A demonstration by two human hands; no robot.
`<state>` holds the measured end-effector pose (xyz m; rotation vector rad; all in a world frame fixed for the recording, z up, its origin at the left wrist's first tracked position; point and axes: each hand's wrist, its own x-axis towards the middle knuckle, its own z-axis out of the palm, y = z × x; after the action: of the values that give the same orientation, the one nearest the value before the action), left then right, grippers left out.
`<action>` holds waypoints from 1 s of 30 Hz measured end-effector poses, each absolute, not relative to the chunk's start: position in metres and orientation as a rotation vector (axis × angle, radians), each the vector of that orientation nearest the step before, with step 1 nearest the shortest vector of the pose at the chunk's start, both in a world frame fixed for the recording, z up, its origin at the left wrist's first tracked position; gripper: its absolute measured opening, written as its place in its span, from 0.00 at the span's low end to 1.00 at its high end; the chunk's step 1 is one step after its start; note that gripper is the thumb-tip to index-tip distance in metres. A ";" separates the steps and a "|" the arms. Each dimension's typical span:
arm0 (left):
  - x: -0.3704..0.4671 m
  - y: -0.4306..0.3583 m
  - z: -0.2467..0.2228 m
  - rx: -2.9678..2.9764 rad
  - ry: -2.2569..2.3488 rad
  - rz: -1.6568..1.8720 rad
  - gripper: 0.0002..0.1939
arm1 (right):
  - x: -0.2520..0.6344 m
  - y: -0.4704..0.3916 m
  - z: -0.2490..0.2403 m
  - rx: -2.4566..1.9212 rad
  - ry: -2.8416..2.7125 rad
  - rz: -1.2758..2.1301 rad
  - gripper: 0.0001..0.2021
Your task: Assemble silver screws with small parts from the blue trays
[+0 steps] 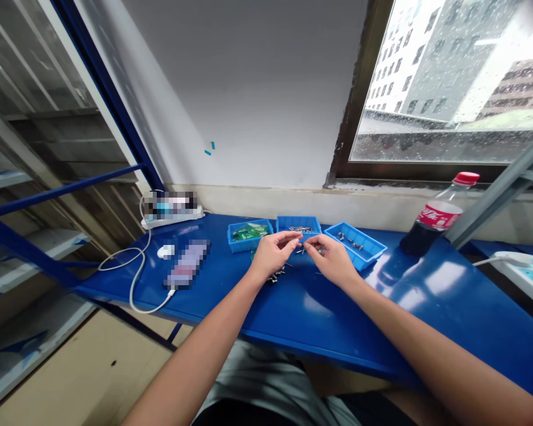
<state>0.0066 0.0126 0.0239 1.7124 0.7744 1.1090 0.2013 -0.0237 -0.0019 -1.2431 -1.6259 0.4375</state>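
My left hand [270,254] and my right hand [331,257] meet fingertip to fingertip above the blue table, in front of three small blue bins. Both are closed in a pinch; whatever sits in the fingertips is too small to make out. Under and beside my left hand lies a loose cluster of small metal parts [276,276]. The left bin [244,244] holds green pieces [251,231]. Thin silvery metal pieces [301,229] lie in the middle bin [284,223], partly hidden by my hands. A few metal parts [350,240] rest in the right bin [373,251], which is turned at an angle.
A cola bottle [435,216] stands at the back right, near the window. At the left are a blurred-out phone [187,264] on a white cable [148,310], a white earphone case [166,251] and a power strip [173,220]. The table's front edge [320,354] runs near my lap.
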 end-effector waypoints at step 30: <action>0.006 0.020 0.022 1.708 0.801 1.123 0.20 | 0.199 -0.024 -0.002 -1.161 -1.642 0.482 0.13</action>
<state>0.0058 0.0200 0.0218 1.7083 0.8012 1.1233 0.1991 -0.0242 -0.0018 -1.1610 -1.6415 0.4816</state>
